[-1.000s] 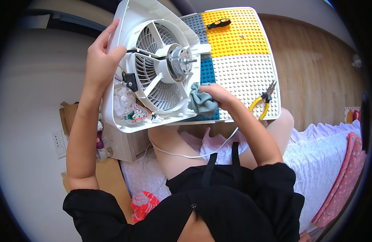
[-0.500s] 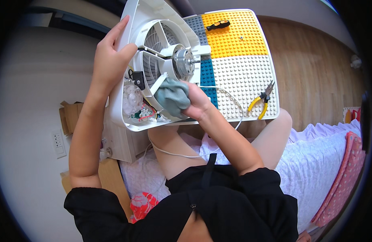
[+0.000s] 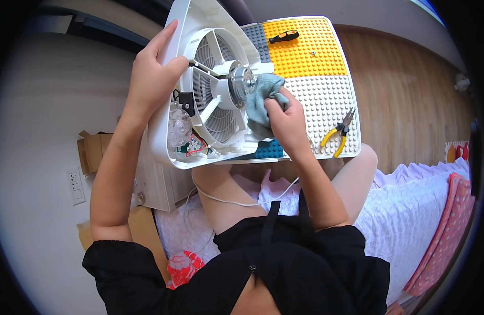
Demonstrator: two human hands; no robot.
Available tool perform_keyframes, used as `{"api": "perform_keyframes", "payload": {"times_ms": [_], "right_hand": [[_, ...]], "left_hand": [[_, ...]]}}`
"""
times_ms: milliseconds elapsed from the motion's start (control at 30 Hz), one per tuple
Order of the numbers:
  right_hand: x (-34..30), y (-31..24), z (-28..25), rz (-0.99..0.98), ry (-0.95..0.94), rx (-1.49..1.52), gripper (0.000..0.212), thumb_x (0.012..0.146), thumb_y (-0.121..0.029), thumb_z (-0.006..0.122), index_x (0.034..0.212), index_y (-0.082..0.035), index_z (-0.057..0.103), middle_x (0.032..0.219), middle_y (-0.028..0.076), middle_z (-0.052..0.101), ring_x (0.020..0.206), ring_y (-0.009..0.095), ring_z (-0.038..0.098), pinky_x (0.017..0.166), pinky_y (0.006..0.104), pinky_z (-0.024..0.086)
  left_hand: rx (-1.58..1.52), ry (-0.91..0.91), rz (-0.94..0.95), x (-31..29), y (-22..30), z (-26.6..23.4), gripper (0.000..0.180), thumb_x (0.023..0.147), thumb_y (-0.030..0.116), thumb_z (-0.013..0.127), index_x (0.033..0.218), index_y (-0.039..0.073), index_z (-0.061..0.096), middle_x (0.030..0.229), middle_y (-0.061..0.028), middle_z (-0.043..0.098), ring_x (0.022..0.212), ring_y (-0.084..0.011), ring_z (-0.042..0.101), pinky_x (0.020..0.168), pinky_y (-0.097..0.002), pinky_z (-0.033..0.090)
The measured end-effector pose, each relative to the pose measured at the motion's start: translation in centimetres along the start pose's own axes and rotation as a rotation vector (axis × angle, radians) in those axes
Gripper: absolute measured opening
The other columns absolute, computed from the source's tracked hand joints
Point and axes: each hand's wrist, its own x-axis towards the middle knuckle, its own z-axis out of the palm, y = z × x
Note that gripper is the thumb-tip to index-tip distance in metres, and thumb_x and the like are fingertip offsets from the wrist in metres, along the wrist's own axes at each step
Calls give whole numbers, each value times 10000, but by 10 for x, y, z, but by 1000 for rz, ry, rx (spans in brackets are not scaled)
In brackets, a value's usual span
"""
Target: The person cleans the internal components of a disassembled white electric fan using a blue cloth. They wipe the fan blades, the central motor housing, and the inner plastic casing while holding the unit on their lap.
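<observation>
An opened white fan housing (image 3: pixel 171 152) stands tilted on its edge at the table's left side, its inside facing right. My left hand (image 3: pixel 153 73) grips its upper left edge, the thumb over the rim. A metal motor (image 3: pixel 240 83) sits in the middle of the housing's round grille (image 3: pixel 223 123). Bunched in my right hand (image 3: pixel 290 119) is a grey-green cloth (image 3: pixel 262 105), close beside the motor shaft; whether it touches the shaft I cannot tell. Below the grille, a clear round part (image 3: pixel 179 126) and a small wired circuit board (image 3: pixel 195 146) show.
The table (image 3: pixel 352 118) has a studded top in yellow, white, grey and teal. On it lie a black-and-orange screwdriver (image 3: pixel 284 37), a small nut (image 3: pixel 313 53) and yellow-handled pliers (image 3: pixel 338 133). A white cord (image 3: pixel 236 202) runs across my lap. A cardboard box (image 3: pixel 94 149) stands left.
My right hand has moved the cloth from the lower grille up and right, to beside the motor shaft. The housing and my left hand have shifted slightly right.
</observation>
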Motion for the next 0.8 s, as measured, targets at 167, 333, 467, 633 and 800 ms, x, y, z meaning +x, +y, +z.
{"api": "perform_keyframes", "payload": {"times_ms": [167, 333, 467, 633, 800], "right_hand": [[1, -25, 23, -346, -240, -928, 264, 783, -135, 600, 1016, -22, 545, 829, 216, 565, 850, 321, 594, 731, 402, 488], [50, -18, 46, -361, -454, -1349, 244, 782, -204, 561, 998, -96, 590, 678, 145, 628, 630, 345, 630, 582, 466, 498], [37, -16, 40, -328, -596, -1219, 221, 774, -222, 571, 950, -90, 583, 689, 151, 634, 642, 338, 632, 566, 442, 491], [38, -18, 29, -392, -410, -1241, 217, 783, -232, 571, 972, -127, 585, 704, 146, 628, 672, 321, 634, 594, 433, 493], [27, -8, 17, -302, -460, -1017, 268, 774, -211, 585, 1006, -82, 617, 733, 170, 637, 682, 344, 624, 613, 419, 497]], "left_hand": [[-6, 5, 18, 2, 2, 3, 646, 659, 143, 549, 1292, 21, 497, 1139, -172, 604, 953, -188, 599, 856, -276, 449], [66, 44, 91, 4, 4, 9, 645, 657, 155, 551, 1288, 27, 502, 1099, -181, 619, 911, -192, 613, 835, -285, 463], [59, 18, 50, 1, 2, 3, 641, 661, 157, 549, 1288, 33, 502, 1104, -185, 620, 884, -204, 621, 810, -293, 476], [73, 20, 89, 1, 5, 3, 642, 661, 158, 547, 1290, 33, 500, 1112, -189, 618, 879, -208, 623, 799, -292, 480], [36, 8, 45, 2, 6, 6, 649, 657, 147, 552, 1292, 26, 496, 1125, -184, 614, 934, -211, 614, 847, -283, 459]]}}
